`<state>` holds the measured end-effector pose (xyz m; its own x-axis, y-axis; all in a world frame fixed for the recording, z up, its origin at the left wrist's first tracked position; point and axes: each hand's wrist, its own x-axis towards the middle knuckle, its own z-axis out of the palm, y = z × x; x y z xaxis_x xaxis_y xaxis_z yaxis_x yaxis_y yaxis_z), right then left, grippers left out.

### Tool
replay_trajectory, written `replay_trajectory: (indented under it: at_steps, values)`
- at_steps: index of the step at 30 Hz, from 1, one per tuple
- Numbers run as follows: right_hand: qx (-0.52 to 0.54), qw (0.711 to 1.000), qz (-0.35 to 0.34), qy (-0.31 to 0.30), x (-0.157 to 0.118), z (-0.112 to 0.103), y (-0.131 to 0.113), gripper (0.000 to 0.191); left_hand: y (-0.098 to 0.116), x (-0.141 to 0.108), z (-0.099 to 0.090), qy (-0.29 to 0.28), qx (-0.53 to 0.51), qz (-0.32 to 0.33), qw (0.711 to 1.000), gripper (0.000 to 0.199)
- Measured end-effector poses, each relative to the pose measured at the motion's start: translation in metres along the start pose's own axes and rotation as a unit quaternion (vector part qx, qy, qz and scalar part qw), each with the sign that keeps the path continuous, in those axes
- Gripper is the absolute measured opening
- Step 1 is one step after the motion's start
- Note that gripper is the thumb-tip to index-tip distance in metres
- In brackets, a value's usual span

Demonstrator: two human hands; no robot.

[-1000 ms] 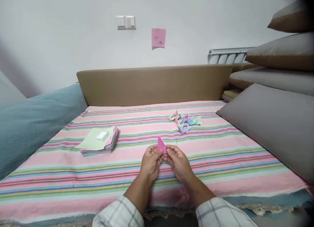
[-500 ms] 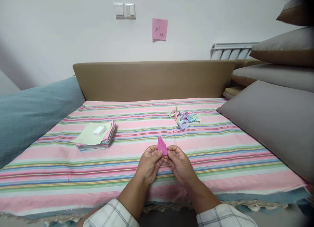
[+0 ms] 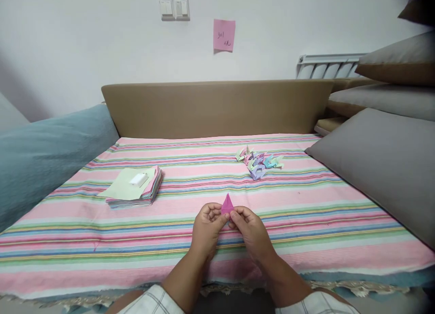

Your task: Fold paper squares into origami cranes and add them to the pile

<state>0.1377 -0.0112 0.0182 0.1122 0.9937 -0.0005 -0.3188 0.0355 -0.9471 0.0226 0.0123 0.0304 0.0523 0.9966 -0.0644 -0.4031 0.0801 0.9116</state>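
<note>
A small pink folded paper [image 3: 227, 203] points upward above the striped cloth, its upper part a narrow triangle. My left hand [image 3: 208, 225] pinches its lower left side between thumb and fingers. On the lower right side, my right hand [image 3: 249, 228] grips the same paper, its thumb pressed on the front. The thumbs nearly meet, and the paper's bottom edge is partly hidden behind them. Beyond my hands, to the right, lies a pile of folded paper figures [image 3: 258, 163] in several pastel colours.
A stack of coloured paper sheets [image 3: 151, 194] sits to the left, with a small white box [image 3: 138, 180] on top. Grey cushions [image 3: 377, 164] are piled at the right, and a blue cushion [image 3: 57, 155] lies at the left. A brown backrest [image 3: 217, 110] runs along the back.
The pink paper has turned so its triangular point now stands more upright and centred. My thumbs have shifted closer together on it. The view has moved slightly.
</note>
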Motion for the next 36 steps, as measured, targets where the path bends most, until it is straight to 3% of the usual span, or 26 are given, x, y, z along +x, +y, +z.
replay_trajectory:
  at_steps: [7, 10, 18, 24, 31, 36]
  values:
    - [0.09, 0.996, 0.026, -0.01, 0.001, -0.001, 0.001, 0.026, 0.008, -0.008, 0.002, -0.041, -0.09, -0.092, 0.991, 0.041]
    - [0.112, 0.992, 0.048, -0.016, -0.002, 0.0, -0.006, 0.031, 0.009, -0.01, 0.002, -0.06, -0.108, -0.104, 0.987, 0.041]
    - [0.045, 0.999, 0.028, -0.012, -0.004, -0.002, -0.003, 0.031, 0.009, -0.013, 0.0, -0.061, -0.14, -0.126, 0.98, 0.032]
    - [0.077, 0.996, 0.038, -0.029, -0.003, -0.001, 0.0, 0.03, 0.012, -0.015, 0.0, -0.081, -0.123, -0.119, 0.982, 0.033]
    - [-0.018, 1.0, 0.019, -0.008, -0.005, -0.001, -0.002, 0.032, -0.003, -0.008, -0.003, -0.023, -0.029, -0.025, 0.999, 0.04]
    - [-0.024, 0.999, 0.02, -0.012, -0.006, -0.001, -0.004, 0.028, -0.007, -0.008, -0.005, -0.049, 0.0, -0.019, 0.999, 0.034]
